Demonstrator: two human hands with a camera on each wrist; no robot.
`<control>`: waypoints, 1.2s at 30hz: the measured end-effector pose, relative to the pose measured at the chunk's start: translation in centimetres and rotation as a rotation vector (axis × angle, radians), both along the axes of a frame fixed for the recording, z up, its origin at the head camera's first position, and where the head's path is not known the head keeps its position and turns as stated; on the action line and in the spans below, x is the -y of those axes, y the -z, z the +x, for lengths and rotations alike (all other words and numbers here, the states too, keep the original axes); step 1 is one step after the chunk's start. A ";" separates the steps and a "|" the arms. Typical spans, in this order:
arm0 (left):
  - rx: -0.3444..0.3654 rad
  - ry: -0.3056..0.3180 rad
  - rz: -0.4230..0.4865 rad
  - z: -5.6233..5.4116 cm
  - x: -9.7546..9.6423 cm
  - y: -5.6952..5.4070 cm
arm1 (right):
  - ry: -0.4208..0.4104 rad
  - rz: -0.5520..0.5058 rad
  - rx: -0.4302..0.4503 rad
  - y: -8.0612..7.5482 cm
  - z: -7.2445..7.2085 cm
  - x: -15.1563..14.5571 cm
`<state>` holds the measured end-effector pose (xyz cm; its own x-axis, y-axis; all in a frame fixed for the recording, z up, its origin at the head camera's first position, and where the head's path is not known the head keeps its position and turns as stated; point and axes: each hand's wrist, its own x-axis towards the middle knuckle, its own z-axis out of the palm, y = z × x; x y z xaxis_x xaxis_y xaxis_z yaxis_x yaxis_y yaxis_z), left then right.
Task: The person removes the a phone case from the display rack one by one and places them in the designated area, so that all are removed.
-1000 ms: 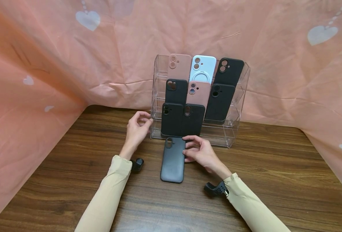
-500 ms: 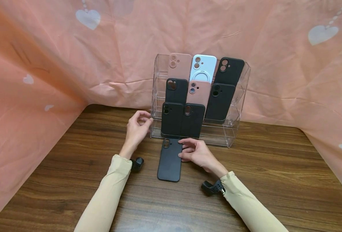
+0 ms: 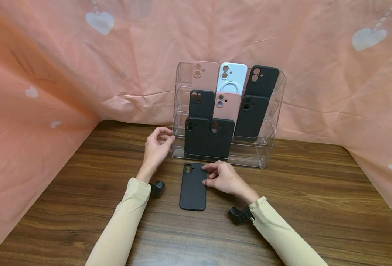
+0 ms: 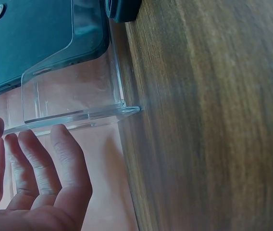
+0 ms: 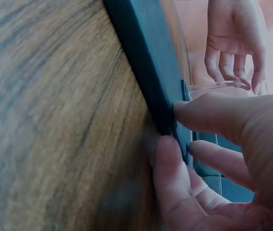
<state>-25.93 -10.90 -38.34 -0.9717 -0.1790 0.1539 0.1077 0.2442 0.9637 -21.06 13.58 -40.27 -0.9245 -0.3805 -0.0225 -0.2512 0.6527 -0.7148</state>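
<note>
In the head view, my right hand [image 3: 224, 178] pinches a black phone case [image 3: 193, 192] by its right edge near the top corner. The case lies back side up, close over the table, with its camera cutout at the upper left. In the right wrist view, the thumb is on one face and the fingers are at the edge and underside of the case [image 5: 148, 57]. My left hand [image 3: 157, 146] holds the left side edge of a clear tiered display rack [image 3: 242, 160]. The left wrist view shows the thumb and fingers either side of that clear edge [image 4: 79, 115].
Several phone cases stand in the rack: pink ones [image 3: 205, 75], a white one with a ring [image 3: 233, 72] and black ones [image 3: 197, 138]. The lowest tier has bare room on its right. Brown wooden table [image 3: 299, 207]; pink cloth [image 3: 142, 44] hangs behind and at both sides.
The right hand has brought the black case left and slightly toward me, away from the rack's front, turning it a little straighter. The left hand and the rack have stayed put.
</note>
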 end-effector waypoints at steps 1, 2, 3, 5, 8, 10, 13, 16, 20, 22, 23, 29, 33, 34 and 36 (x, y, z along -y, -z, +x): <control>0.000 0.000 0.000 0.0 0.0 0.0 | 0.005 0.018 -0.005 -0.1 0.0 0.0; -0.001 0.000 0.000 0.0 0.0 0.0 | 0.010 0.029 -0.005 -0.1 0.1 0.0; -0.001 0.001 0.000 0.0 0.0 0.0 | 0.011 0.036 -0.004 -0.2 0.1 0.0; -0.004 0.002 0.001 0.0 -0.1 0.0 | 0.010 0.040 -0.003 -0.2 0.1 0.0; -0.008 0.006 0.005 0.0 -0.1 0.0 | 0.002 0.027 0.005 -0.1 0.1 -0.2; -0.006 0.010 0.008 0.1 -0.1 0.0 | -0.005 0.000 0.018 0.0 0.2 -0.4; -0.005 0.009 0.009 0.2 0.0 -0.1 | -0.012 -0.072 0.055 0.0 0.4 -0.8; -0.021 0.003 0.007 0.2 0.1 -0.3 | -0.008 -0.161 0.101 0.0 0.7 -1.3; -0.043 0.006 0.005 0.1 0.2 -0.6 | 0.012 -0.242 0.139 -0.3 0.8 -2.1; -0.042 0.010 0.003 0.0 0.2 -0.6 | 0.020 -0.264 0.136 -0.4 0.8 -2.4; -0.040 0.011 0.003 0.0 0.2 -0.6 | 0.023 -0.273 0.132 -0.4 0.8 -2.5; -0.030 0.020 -0.009 -0.2 0.2 -0.3 | 0.039 -0.315 0.085 -0.8 0.5 -3.2; -0.044 0.027 -0.019 -0.3 0.2 -0.1 | 0.072 -0.329 0.054 -1.2 0.3 -3.7; -0.048 0.029 -0.019 -0.3 0.2 -0.1 | 0.082 -0.331 0.042 -1.3 0.2 -3.8; -0.053 0.032 -0.020 -0.3 0.2 -0.2 | 0.099 -0.351 0.022 -1.6 0.0 -4.1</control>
<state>-26.27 -11.10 -38.12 -0.9672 -0.1444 0.2088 0.1667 0.2591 0.9514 -21.02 17.64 -38.68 -0.9579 -0.2777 0.0727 -0.1809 0.3873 -0.9040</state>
